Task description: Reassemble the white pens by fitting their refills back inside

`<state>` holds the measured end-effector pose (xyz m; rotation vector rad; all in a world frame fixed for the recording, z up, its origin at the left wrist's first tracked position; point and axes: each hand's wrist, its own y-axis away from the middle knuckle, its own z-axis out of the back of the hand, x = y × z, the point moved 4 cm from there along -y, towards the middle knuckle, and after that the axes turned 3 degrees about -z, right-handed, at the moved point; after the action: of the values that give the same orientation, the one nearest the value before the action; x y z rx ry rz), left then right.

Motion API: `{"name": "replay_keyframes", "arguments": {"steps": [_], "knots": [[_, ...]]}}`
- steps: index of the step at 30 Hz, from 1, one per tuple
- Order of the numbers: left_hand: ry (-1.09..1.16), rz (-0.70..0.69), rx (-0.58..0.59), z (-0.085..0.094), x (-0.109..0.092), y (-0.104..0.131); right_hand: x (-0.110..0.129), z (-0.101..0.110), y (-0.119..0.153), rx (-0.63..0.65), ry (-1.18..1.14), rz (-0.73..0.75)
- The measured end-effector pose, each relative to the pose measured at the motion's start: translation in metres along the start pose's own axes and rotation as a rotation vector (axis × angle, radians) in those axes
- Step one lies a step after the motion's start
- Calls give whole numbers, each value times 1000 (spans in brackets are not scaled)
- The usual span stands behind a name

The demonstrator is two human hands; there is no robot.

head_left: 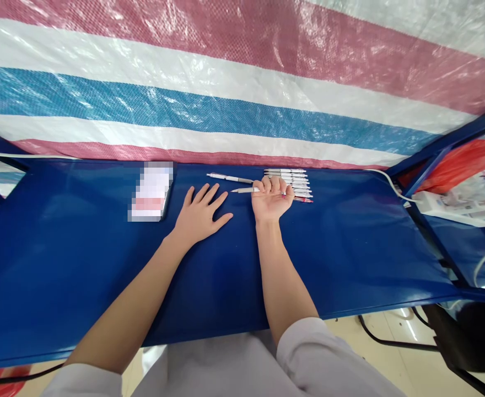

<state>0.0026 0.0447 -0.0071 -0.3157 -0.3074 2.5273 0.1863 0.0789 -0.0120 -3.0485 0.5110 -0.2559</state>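
Note:
My left hand lies palm down on the blue table, fingers spread, holding nothing. My right hand is turned palm up with its fingers curled round a white pen, whose pointed end sticks out to the left. Just behind that, a second white pen with a grey grip lies on the table, its right end close to my right fingers. Beside and behind my right hand is a row of several white pens. A reddish pen lies at the row's near side, partly hidden by the hand.
A phone with a blurred screen lies left of my left hand. A striped plastic sheet hangs behind the table. To the right are a blue metal frame, a white cable, a red bag and a black chair.

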Motion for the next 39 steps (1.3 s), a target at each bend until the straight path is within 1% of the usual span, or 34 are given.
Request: {"name": "replay_keyframes", "arguments": {"steps": [4, 14, 18, 22, 24, 27, 30, 32, 35, 39], "knots": [[2, -4, -3, -1, 1, 0, 0, 0, 0, -2, 31, 14], [4, -2, 7, -1, 1, 0, -1, -2, 0, -8, -40, -25], [4, 3, 4, 0, 0, -1, 0, -2, 1, -48, -5, -24], [22, 11, -30, 2, 0, -1, -1, -4, 2, -14, -18, -25], [41, 22, -81, 6, 0, -2, -1, -6, 3, -1, -12, -28], [54, 27, -188, 15, -3, -6, -4, -10, 8, -5, 27, -52], [66, -18, -256, 25, -12, -10, -9, -17, 15, -1, 91, -107], [81, -66, -257, 29, -20, -13, -13, -23, 20, 16, 117, -138], [96, -110, -225, 32, -27, -14, -16, -33, 28, 22, 120, -156], [108, -114, -235, 37, -27, -13, -15, -40, 33, 18, 135, -197]]}}
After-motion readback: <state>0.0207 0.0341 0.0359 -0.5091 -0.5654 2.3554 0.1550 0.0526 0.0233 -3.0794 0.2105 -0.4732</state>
